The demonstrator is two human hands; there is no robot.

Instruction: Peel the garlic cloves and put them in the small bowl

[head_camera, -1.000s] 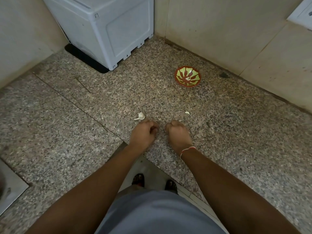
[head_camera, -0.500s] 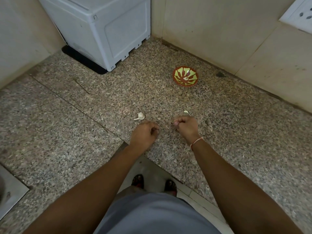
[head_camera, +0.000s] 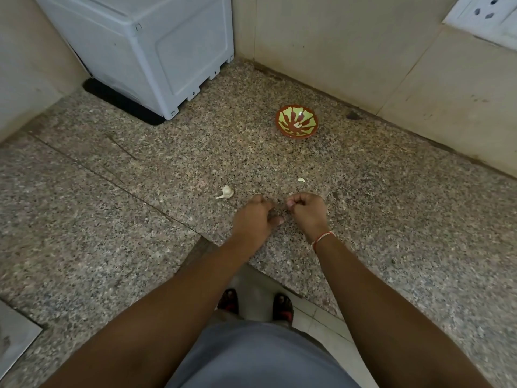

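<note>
A small red bowl (head_camera: 297, 120) with a green pattern stands near the back wall, with a pale bit lying inside it. A piece of garlic bulb (head_camera: 226, 192) with a stem lies on the counter just left of my hands. A small pale scrap of garlic (head_camera: 301, 179) lies just beyond my right hand. My left hand (head_camera: 256, 217) has its fingers curled, and a small pale clove tip shows at its fingertips. My right hand (head_camera: 307, 212) is curled too, a finger's width from the left. Nothing shows in its pinch.
The speckled granite counter (head_camera: 391, 219) meets tiled walls at the back. A white plastic appliance (head_camera: 145, 51) fills the back left corner. A wall socket (head_camera: 486, 15) sits at the upper right. A steel sink edge (head_camera: 14, 340) shows at the lower left.
My right hand swung out to the right half a second ago and has come back close to the left hand. My left hand has barely moved.
</note>
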